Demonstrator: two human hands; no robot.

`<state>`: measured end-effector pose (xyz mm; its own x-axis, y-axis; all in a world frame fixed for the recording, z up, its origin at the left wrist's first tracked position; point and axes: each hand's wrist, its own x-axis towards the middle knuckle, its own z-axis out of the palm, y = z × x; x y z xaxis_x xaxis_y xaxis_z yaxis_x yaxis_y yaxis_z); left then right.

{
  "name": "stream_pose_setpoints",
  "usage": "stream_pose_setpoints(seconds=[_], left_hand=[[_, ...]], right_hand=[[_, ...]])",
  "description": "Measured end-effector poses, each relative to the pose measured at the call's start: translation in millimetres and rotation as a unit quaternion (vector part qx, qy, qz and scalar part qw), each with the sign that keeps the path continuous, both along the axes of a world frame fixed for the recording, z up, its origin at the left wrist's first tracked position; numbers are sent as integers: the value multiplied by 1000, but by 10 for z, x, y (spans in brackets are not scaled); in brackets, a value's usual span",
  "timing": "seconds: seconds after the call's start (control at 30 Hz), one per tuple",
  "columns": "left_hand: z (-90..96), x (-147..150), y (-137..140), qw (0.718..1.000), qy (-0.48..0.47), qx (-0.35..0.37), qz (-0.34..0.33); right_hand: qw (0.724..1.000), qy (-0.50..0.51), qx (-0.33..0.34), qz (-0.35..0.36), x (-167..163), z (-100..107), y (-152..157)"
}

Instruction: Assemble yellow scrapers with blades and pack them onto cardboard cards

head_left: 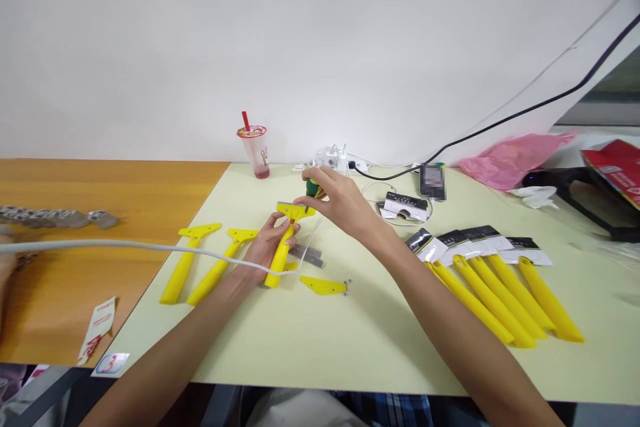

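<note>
My left hand (265,243) is wrapped round the handle of a yellow scraper (281,257), its wide head tilted up and away from me. Over the right end of that head, my right hand (340,199) grips a screwdriver (313,187) by its green handle; the tip is hard to make out. Beneath the scraper, grey metal blades (309,255) lie on the table. A yellow cover plate (323,285) rests nearer to me, with small screws (347,285) at its right end. Two more yellow scrapers (180,270) (217,273) lie to the left of my left hand.
Several yellow scrapers (500,300) with black-and-white packaging lie at right. Behind stand a cup with a straw (256,150), a power strip (327,159), a blade packet (405,205) and a pixelated device (433,181). A white cable (150,246) crosses the view. Pink plastic (510,160) lies far right.
</note>
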<state>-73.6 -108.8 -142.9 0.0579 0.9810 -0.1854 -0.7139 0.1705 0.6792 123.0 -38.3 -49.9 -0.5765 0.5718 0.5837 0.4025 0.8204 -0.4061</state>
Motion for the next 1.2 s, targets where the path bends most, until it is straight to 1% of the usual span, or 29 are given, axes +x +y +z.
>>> stream_pose_setpoints(seconds=[0.07,0.13,0.2,0.27,0.33,0.4,0.43,0.5,0.57,0.6,0.63,0.7,0.73,0.77,0.8,0.83,0.87,0.93,1.1,1.2], left_hand=[[12,-2,2,1000,-2,7,2],[40,2,13,1000,-9,13,3],[93,20,42,1000,-19,17,7],[178,57,89,999,-20,23,13],[291,116,156,999,0,37,14],[431,191,238,998,29,56,12],[511,233,284,997,40,69,12],[693,320,379,993,46,107,12],[905,409,467,988,25,155,3],[1020,454,505,983,9,184,-6],[1136,500,537,977,-8,212,-17],[1358,594,577,964,-40,260,-41],[1455,642,585,958,-57,278,-51],[1539,691,585,951,-73,293,-62],[1607,739,578,946,-88,305,-71],[1660,785,564,941,-100,315,-79],[1697,827,545,937,-109,321,-87],[1735,889,494,932,-116,327,-101],[1732,898,348,926,-111,330,-147],[1734,862,294,922,-114,332,-164]], right_hand=[[1000,9,11,-6,-17,-13,-16],[999,18,43,-23,-38,-37,-37],[994,35,96,-32,-60,-61,-68],[986,53,155,-13,-70,-60,-116],[978,70,197,20,-50,-2,-185],[971,95,216,31,28,120,-260],[968,112,223,22,95,196,-287],[963,139,228,-25,301,334,-284],[961,137,218,-104,609,387,-170],[960,122,200,-153,799,359,-68],[960,91,177,-199,1010,291,59],[950,-12,106,-293,1467,44,356],[938,-72,58,-335,1696,-117,505],[920,-121,12,-373,1913,-286,644],[903,-158,-26,-399,2109,-450,767],[891,-183,-52,-411,2275,-599,871],[889,-194,-62,-410,2408,-724,955],[891,-206,-63,-399,2581,-897,1071],[910,-226,-53,-344,2712,-1078,1191],[913,-222,-45,-340,2762,-1189,1208]])
